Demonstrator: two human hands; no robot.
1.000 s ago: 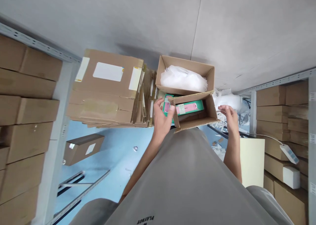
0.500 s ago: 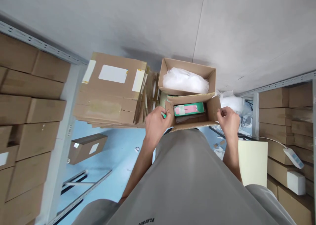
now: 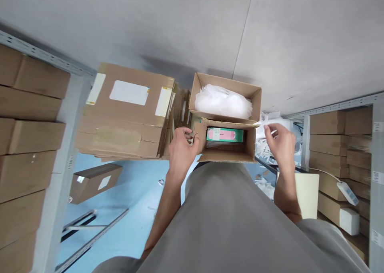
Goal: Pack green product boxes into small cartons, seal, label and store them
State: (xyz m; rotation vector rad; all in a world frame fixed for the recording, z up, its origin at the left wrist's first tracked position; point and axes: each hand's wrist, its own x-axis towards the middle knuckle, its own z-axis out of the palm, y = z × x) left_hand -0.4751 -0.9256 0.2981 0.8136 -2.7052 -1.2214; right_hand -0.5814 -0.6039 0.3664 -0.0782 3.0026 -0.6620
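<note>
In front of my body stands an open cardboard box (image 3: pixel 226 158). Inside it lies a green-and-pink packet (image 3: pixel 225 134) with a white label, towards the far wall. My left hand (image 3: pixel 182 150) is at the box's left flap (image 3: pixel 200 136), its thumb by the flap's edge and a gap between thumb and curled fingers. To the right, apart from the box, my right hand (image 3: pixel 281 144) hovers with fingers loosely bent and nothing visible in them. Directly behind is a second open box (image 3: pixel 226 80) with white wrapping (image 3: pixel 223 101) in it.
A stack of flattened cartons (image 3: pixel 120 117) lies to the left. Shelves of brown boxes (image 3: pixel 36 173) stand at both sides. White plastic (image 3: pixel 282 123) and paper scraps are at the right, above a power strip (image 3: pixel 348 193). A carton (image 3: pixel 96 182) rests lower left.
My right hand has let go of the box's right flap and moved slightly away. My left fingers have loosened at the left flap. The whole view has shifted slightly.
</note>
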